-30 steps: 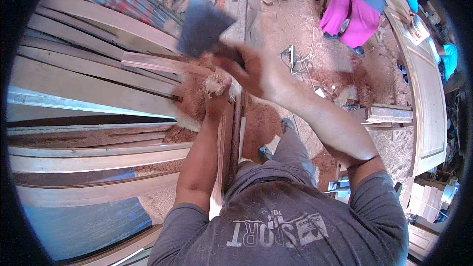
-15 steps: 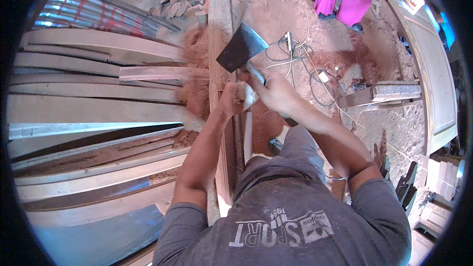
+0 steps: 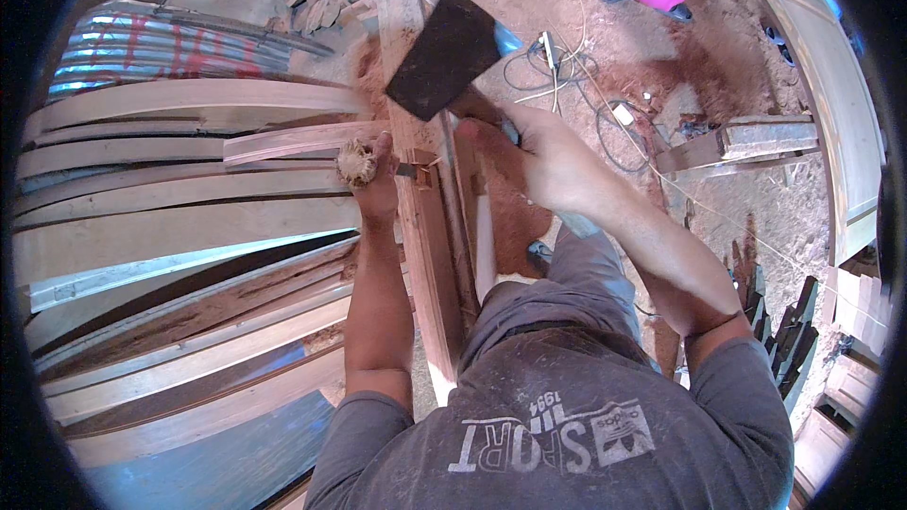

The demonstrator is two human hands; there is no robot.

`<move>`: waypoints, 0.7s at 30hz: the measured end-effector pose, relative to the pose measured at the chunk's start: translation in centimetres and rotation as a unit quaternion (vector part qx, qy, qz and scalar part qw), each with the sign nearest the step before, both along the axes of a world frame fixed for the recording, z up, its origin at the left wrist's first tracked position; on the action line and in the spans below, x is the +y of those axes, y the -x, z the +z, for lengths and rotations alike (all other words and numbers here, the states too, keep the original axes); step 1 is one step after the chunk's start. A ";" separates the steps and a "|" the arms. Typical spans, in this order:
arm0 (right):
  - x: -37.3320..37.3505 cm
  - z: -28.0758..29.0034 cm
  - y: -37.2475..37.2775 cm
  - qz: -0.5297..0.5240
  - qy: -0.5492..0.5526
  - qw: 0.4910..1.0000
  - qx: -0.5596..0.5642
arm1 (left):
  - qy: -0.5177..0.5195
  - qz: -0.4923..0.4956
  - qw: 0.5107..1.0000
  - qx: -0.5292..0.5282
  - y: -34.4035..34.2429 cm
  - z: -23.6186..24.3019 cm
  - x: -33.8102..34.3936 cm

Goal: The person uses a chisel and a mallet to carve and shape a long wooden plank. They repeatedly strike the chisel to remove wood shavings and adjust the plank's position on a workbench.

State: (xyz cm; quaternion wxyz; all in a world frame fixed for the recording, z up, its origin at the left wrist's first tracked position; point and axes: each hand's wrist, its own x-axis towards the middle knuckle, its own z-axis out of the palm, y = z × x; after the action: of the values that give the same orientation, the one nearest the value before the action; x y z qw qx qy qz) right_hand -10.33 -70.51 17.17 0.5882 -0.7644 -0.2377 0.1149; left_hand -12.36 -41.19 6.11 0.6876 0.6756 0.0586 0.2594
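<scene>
One small notch (image 3: 423, 176) shows at the centre of the frame in a long wooden beam (image 3: 431, 250) running from top to lower centre. Most of the visible face around it looks uncut, so the cutting seems only partly done; its depth cannot be told. Just left of the beam, the left hand (image 3: 379, 194) is closed around a frayed-ended chisel-like tool (image 3: 356, 163). The right hand (image 3: 531, 148) is curled around a dark, broad-headed axe (image 3: 444, 55). Curved boards (image 3: 179, 211) fill the left of the frame.
</scene>
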 end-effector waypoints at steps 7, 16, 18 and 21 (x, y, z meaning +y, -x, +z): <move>3.5 6.7 -0.8 0.056 -0.036 0.993 -0.100 | -0.031 0.013 0.999 -0.033 -0.5 -0.8 -0.2; 8.1 0.6 -3.6 0.089 0.216 0.950 -0.206 | -0.109 0.057 0.990 -0.067 -0.6 -5.0 2.5; 8.1 2.8 -3.5 0.036 0.094 0.965 -0.243 | -0.224 0.066 0.972 -0.033 -0.1 -5.5 2.8; 7.5 8.9 -2.9 0.001 -0.028 0.973 -0.231 | -0.503 0.089 0.851 -0.126 1.2 -1.3 0.4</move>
State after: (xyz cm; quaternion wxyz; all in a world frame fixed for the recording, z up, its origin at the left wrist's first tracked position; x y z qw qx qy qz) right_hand -7.48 -63.00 26.05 0.5387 -0.7533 -0.3706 -0.0707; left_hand -13.59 -40.79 4.80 0.2295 0.8823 -0.1068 0.3967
